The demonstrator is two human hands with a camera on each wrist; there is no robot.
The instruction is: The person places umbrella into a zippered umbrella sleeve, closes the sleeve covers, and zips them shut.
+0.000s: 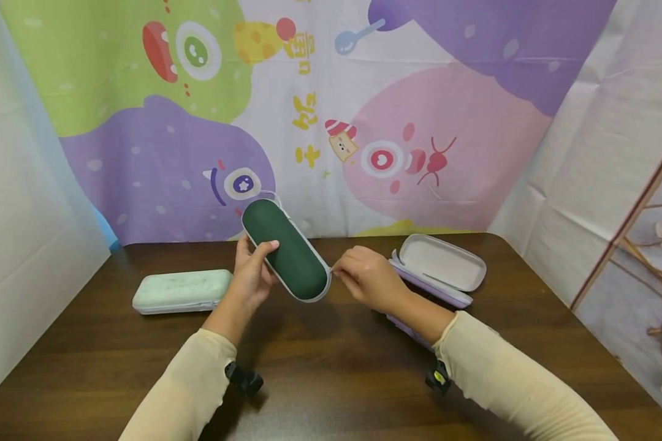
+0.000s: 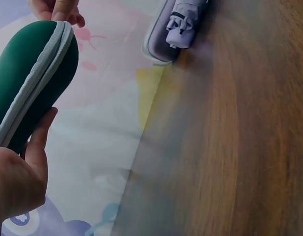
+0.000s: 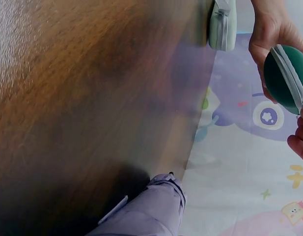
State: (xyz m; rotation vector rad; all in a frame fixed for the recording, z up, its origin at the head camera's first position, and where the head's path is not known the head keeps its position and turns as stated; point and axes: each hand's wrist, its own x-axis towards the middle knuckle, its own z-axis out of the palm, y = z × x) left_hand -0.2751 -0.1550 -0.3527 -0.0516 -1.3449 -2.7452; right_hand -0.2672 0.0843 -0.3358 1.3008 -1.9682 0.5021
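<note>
Above the table, my left hand (image 1: 248,272) grips a dark green zip case (image 1: 287,254) by its side, the thumb lying across its face. The case is long, rounded at both ends and tilted. Light grey zip tape (image 2: 31,86) runs along its edge in the left wrist view, its two bands lying close together. At the case's right-hand end, my right hand (image 1: 371,278) pinches the zip pull, which the fingertips mostly hide. In the right wrist view the green case (image 3: 281,78) appears end-on between both hands.
A pale green case (image 1: 182,291) lies closed on the table at the left. On the right, a lilac case (image 1: 444,263) stands open with its lid raised. A folded lilac umbrella (image 3: 156,206) lies partly under my right forearm. A cartoon-print cloth (image 1: 309,184) hangs behind the table.
</note>
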